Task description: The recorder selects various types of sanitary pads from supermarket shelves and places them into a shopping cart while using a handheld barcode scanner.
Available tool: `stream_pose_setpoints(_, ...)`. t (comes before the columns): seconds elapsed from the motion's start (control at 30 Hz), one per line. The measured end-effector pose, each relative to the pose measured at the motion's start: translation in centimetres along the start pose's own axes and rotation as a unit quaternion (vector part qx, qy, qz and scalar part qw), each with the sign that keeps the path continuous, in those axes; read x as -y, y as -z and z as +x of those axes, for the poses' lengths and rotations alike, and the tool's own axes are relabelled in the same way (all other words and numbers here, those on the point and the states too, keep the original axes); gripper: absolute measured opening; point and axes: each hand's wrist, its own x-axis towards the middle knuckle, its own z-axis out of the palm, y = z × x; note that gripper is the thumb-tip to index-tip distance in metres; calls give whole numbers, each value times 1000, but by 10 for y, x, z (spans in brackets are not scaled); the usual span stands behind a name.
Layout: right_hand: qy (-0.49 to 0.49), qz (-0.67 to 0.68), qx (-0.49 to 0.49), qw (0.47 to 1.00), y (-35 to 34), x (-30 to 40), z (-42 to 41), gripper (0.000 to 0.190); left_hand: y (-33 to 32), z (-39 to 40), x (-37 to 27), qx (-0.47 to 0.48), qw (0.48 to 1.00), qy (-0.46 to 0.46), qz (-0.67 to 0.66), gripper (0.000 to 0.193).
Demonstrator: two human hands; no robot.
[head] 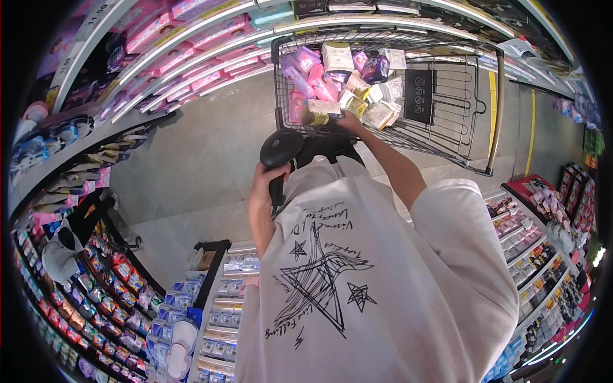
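Observation:
My left hand (266,184) is wrapped around the handle of a black handheld barcode scanner (282,146), held in front of my waist. Over the near side of a dark wire shopping cart (330,130), my right hand (351,121) grips the right end of a gold and cream pack (322,112); its fingertips are partly hidden. The cart holds a loose heap: pink packs (321,85), purple packs (295,74), a cream pack (337,56) at the far side, and white packs (381,115) by my right hand.
Shelves of pink packs (206,36) curve along the far side beyond the cart. The cart's handle (498,110) is on the right. At lower left a person (62,253) is near racks of colourful packets (119,287). Behind me stand display shelves (225,306). Grey tiled floor (191,158) shows left of the cart.

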Motion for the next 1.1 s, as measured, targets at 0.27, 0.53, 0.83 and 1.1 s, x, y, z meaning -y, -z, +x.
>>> stream_pose_setpoints(0.27,197,-202,-49,958,-3,66,-9,84,2,-7,7,-12,1000,-10,-13,30)
stream_pose_setpoints(0.53,19,-362,4,932,-15,107,-20,81,-7,-9,6,-9,999,-19,-39,15)
stream_pose_setpoints(0.83,-163,353,-95,916,43,114,-61,65,-11,-7,1,8,999,-28,-43,13)
stream_pose_setpoints(1.1,8,631,107,768,85,160,-136,56,-24,0,-10,94,995,-22,3,14)
